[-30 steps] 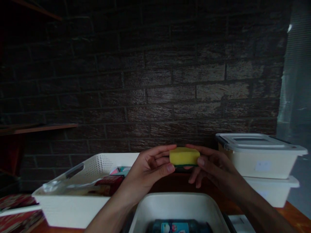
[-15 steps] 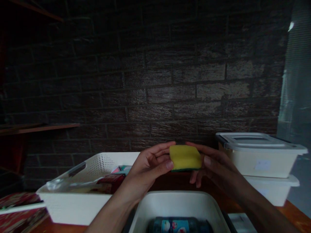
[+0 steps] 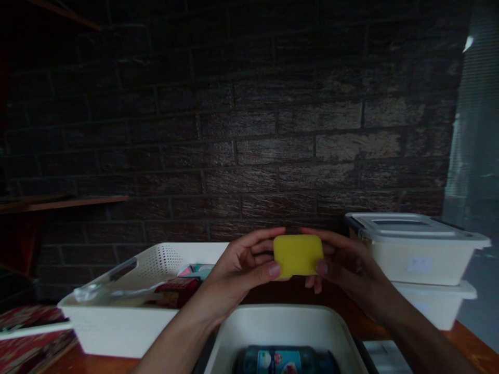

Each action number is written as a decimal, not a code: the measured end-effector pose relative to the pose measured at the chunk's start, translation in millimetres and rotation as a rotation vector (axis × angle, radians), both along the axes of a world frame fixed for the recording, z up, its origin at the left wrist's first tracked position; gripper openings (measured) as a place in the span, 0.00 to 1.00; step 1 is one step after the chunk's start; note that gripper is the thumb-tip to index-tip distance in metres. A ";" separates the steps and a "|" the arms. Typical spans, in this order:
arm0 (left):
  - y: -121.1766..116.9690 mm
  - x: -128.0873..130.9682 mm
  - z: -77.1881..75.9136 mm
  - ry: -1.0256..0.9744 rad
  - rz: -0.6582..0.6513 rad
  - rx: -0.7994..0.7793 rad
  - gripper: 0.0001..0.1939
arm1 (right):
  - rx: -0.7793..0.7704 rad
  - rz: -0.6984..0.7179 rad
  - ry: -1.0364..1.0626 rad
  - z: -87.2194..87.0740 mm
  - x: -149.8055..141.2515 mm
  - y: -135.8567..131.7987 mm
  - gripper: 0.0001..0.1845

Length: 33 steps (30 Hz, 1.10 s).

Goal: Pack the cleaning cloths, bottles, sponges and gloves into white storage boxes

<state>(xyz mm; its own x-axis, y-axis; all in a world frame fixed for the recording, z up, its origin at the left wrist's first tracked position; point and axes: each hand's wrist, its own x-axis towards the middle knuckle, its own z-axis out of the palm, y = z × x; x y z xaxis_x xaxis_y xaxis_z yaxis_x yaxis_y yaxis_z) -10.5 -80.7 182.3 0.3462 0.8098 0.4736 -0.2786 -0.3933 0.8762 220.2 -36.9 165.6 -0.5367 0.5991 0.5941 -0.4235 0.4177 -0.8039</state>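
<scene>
Holds up a yellow sponge point(image 3: 298, 253) between left hand point(image 3: 244, 266) and right hand point(image 3: 346, 261), clear of the tabletop point(image 3: 468, 341) and before a dark brick wall point(image 3: 249, 130). Appears above the far rim of a white tub point(image 3: 288, 323); cannot tell whether directly over or beyond it. Pinches the sponge from both sides in a matching grip, with thumbs at the lower corners of the near face and index fingers reaching up behind the top edge. Cannot tell the exact contact at the back, for lack of a view there. Turns the broad yellow face nearly square to the camera. Seems, on balance, busy with the step of handling and looking over the sponge. Calls next, probably, for light, even pressure on easily squashed foam, and for firm support in one hand before loosening the other. In case of lowering, calls for care around the tub's rim and the dark bottle point(image 3: 286, 359) lying inside. Has a white basket point(image 3: 117, 332) at left and stacked lidded boxes point(image 3: 436, 265) at right.
</scene>
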 end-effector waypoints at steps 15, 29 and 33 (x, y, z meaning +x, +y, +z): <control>2.2 -2.6 -2.8 0.065 0.048 0.041 0.25 | -0.013 -0.083 -0.048 -0.1 -0.3 1.6 0.27; -0.3 0.3 0.7 0.057 0.088 0.075 0.19 | 0.001 -0.043 0.004 -2.0 -1.2 2.8 0.20; 0.7 1.4 -2.3 0.083 0.137 0.104 0.20 | 0.013 -0.043 0.040 -4.4 -0.3 6.0 0.17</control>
<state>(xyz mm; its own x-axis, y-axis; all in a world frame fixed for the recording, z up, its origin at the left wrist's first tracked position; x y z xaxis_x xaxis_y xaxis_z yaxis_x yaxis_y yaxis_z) -9.0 -80.0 180.1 0.2777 0.8002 0.5315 -0.1445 -0.5122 0.8466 219.9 -30.8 161.1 -0.4862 0.6135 0.6223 -0.4365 0.4464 -0.7812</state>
